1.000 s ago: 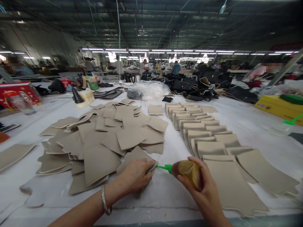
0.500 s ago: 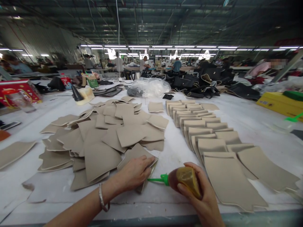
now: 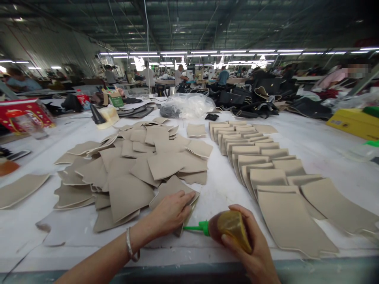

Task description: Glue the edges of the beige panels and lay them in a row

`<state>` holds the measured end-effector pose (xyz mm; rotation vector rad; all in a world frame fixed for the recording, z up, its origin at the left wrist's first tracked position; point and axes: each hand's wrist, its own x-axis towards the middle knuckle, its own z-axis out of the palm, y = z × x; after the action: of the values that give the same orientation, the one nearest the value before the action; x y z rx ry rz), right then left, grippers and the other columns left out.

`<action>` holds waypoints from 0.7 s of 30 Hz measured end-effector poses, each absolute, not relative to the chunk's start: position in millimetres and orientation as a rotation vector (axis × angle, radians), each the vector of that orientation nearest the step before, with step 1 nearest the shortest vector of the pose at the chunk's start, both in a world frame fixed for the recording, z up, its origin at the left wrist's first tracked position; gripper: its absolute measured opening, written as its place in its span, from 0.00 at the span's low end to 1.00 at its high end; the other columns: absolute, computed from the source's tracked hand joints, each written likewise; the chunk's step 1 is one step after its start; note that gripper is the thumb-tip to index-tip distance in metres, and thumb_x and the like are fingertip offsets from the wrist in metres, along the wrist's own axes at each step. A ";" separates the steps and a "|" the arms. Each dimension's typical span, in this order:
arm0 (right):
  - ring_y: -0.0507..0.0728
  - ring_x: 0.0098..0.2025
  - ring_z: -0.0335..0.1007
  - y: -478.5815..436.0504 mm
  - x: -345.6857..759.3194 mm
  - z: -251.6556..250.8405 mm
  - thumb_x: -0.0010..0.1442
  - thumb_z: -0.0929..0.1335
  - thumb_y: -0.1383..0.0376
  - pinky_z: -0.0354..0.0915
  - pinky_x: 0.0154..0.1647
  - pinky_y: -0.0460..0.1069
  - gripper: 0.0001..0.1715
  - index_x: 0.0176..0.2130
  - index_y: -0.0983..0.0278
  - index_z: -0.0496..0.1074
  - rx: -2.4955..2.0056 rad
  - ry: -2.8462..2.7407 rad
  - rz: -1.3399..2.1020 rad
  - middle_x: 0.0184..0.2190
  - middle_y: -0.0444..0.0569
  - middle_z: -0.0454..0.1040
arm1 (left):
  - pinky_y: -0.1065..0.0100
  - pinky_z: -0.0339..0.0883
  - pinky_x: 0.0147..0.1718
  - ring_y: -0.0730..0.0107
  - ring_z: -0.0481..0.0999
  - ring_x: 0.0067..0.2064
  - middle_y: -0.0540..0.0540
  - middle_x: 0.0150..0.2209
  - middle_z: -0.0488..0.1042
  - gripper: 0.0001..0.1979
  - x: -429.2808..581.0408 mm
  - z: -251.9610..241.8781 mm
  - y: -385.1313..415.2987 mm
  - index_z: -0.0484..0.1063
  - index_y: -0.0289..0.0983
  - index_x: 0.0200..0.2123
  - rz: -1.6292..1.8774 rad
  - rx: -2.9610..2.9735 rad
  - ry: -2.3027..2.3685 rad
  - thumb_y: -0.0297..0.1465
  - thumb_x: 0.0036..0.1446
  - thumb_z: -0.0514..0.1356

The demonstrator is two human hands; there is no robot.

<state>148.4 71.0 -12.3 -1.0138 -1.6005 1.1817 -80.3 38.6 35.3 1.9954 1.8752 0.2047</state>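
My right hand [image 3: 251, 244] is wrapped around a squeeze bottle [image 3: 229, 228] of amber-brown liquid, tipped on its side. Its thin green nozzle [image 3: 191, 228] points left at the edge of a taupe leather-like piece [image 3: 168, 189]. On that piece lies my left hand [image 3: 174, 207], index finger stretched toward its right corner and the other fingers curled, holding it at the near edge. A shiny strip shows along the edge below the fingers. A loose pile of similar pieces [image 3: 130, 197] spreads just beyond and left of this hand.
Right of the bottle, folded taupe pieces [image 3: 266, 177] overlap in rows. Farther back are a clear plastic bag [image 3: 189, 105], black bag parts [image 3: 237, 98] and a black cone [image 3: 96, 114]. A red box [image 3: 29, 114] stands left, a yellow box [image 3: 353, 124] right. People work in the background.
The nozzle tip has slid slightly down along the piece's edge, toward me. The view has shifted a little; both hands keep their holds.
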 end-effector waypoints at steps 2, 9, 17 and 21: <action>0.62 0.44 0.68 70.3 148.7 -12.6 0.52 0.73 0.51 0.64 0.46 0.51 0.31 0.51 0.59 0.66 -0.982 -1.613 1.216 0.45 0.48 0.69 | 0.63 0.65 0.47 0.60 0.75 0.46 0.44 0.45 0.73 0.22 -80.4 35.1 38.3 0.62 0.41 0.60 0.204 1.993 1.876 0.32 0.64 0.47; 0.65 0.47 0.67 69.5 149.8 -14.9 0.52 0.73 0.52 0.62 0.49 0.55 0.31 0.52 0.59 0.65 -0.975 -1.596 1.247 0.46 0.51 0.70 | 0.63 0.65 0.45 0.60 0.75 0.43 0.44 0.45 0.73 0.23 -80.8 31.4 37.8 0.60 0.42 0.62 0.187 2.012 1.905 0.32 0.65 0.46; 0.64 0.51 0.66 76.1 154.1 -14.3 0.52 0.74 0.54 0.58 0.53 0.55 0.30 0.52 0.58 0.64 -0.986 -1.614 1.164 0.49 0.50 0.69 | 0.63 0.65 0.44 0.60 0.75 0.43 0.44 0.46 0.73 0.23 -80.8 28.8 39.0 0.60 0.42 0.61 0.185 2.019 1.916 0.32 0.65 0.45; 0.64 0.49 0.69 77.4 153.3 -19.5 0.53 0.73 0.54 0.62 0.50 0.55 0.30 0.52 0.58 0.64 -0.894 -1.647 1.235 0.48 0.51 0.71 | 0.63 0.65 0.46 0.60 0.75 0.44 0.44 0.46 0.73 0.23 -80.0 31.3 39.1 0.60 0.42 0.62 0.176 1.988 1.913 0.32 0.64 0.45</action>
<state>153.3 77.4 -19.5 -0.8940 -1.6469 1.2354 -80.0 39.1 31.3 1.9881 1.9127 0.1756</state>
